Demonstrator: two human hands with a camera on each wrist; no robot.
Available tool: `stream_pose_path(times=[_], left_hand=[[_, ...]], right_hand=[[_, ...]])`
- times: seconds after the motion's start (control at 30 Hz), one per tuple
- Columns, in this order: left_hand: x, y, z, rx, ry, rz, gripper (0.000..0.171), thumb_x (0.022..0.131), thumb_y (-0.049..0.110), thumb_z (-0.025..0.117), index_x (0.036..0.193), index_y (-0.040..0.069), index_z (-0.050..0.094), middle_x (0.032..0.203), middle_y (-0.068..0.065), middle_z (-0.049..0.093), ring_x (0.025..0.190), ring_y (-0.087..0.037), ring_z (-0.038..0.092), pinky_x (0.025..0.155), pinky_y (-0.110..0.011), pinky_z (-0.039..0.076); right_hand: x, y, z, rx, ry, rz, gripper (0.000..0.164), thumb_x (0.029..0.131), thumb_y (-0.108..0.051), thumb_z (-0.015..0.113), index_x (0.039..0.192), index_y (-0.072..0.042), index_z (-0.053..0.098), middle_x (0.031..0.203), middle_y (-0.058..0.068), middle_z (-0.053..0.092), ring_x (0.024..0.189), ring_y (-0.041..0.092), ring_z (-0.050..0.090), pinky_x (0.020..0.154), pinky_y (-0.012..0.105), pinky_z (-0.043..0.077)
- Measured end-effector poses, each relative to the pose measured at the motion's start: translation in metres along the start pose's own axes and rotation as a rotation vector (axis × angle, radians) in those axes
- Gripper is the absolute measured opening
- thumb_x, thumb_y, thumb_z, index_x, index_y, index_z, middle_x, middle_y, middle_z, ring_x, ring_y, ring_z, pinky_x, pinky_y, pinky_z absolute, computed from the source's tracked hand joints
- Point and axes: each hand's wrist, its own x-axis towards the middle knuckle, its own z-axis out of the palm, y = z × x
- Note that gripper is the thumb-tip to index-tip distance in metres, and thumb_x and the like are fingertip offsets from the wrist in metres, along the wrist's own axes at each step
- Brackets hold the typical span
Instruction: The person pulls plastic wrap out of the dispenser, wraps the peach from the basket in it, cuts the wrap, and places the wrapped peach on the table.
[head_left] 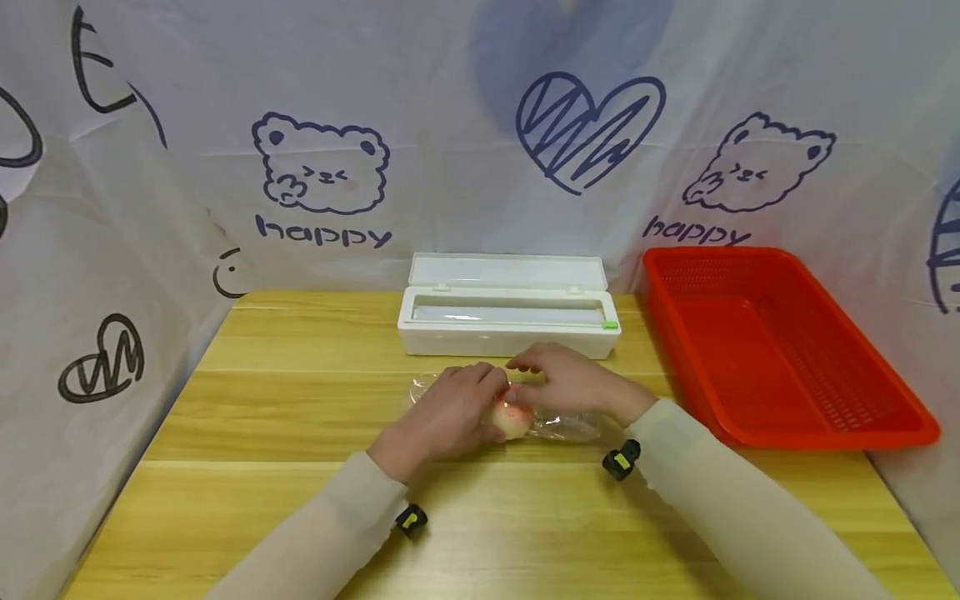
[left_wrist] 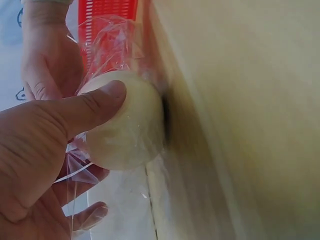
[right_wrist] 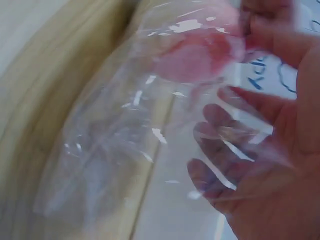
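Note:
A cream peach with a pink blush sits at mid-table, partly wrapped in clear plastic film. My left hand grips it from the left; in the left wrist view the thumb presses on the film-covered peach, with fingers behind. On the other side my right hand reaches over the peach, its thumb close to the pink part. Loosely bent, spread fingers show through the loose film in the right wrist view, without a visible pinch.
Behind the hands stands a white film dispenser box, its lid raised and a green cutter piece at its right end. A red plastic basket stands at the right. Patterned white cloth hangs behind the wooden table.

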Motion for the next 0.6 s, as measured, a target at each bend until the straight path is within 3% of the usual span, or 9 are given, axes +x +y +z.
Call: stream_pose_path(times=[0.1,0.2,0.37,0.47,0.6], left_hand=[[0.002,-0.002,-0.003,-0.046,-0.025,-0.031,0.052,0.076,0.041,0.081,0.11,0.016,0.05,0.107,0.003,0.056,0.101,-0.015,0.054,0.097,-0.043,0.045],[0.006,-0.003,-0.006,-0.102,-0.058,-0.067,0.05,0.076,0.039,0.08,0.111,0.016,0.053,0.106,0.003,0.057,0.094,-0.016,0.055,0.092,-0.04,0.048],[0.016,-0.009,-0.012,-0.227,-0.135,-0.129,0.05,0.078,0.034,0.079,0.118,0.015,0.055,0.108,0.003,0.061,0.091,-0.014,0.057,0.087,-0.034,0.05],[0.022,-0.016,-0.016,-0.317,-0.191,-0.178,0.051,0.08,0.034,0.079,0.121,0.015,0.055,0.109,0.004,0.062,0.093,-0.011,0.057,0.087,-0.032,0.05],[0.032,-0.024,-0.019,-0.441,-0.27,-0.233,0.05,0.081,0.034,0.078,0.122,0.015,0.056,0.111,0.003,0.063,0.095,-0.013,0.058,0.086,-0.032,0.05]], right_hand=[[-0.008,0.002,-0.011,-0.002,0.108,0.04,0.031,0.094,-0.038,0.059,0.111,-0.013,0.066,0.099,0.001,0.067,0.089,0.019,0.058,0.081,0.039,0.05],[-0.018,0.007,-0.021,-0.001,0.162,0.089,0.017,0.096,-0.028,0.058,0.096,-0.014,0.068,0.08,0.0,0.063,0.074,0.019,0.054,0.068,0.035,0.046],[-0.031,0.009,-0.024,0.07,0.177,0.101,0.014,0.094,-0.03,0.063,0.094,-0.016,0.067,0.082,0.0,0.063,0.078,0.019,0.055,0.071,0.035,0.048],[-0.032,0.001,-0.015,0.037,0.184,0.062,0.027,0.089,-0.036,0.069,0.107,-0.016,0.066,0.102,0.002,0.065,0.094,0.021,0.056,0.085,0.04,0.051],[-0.029,-0.009,0.005,-0.122,0.173,-0.022,0.064,0.077,-0.044,0.078,0.128,-0.012,0.055,0.123,0.005,0.059,0.111,0.023,0.051,0.098,0.047,0.045]])
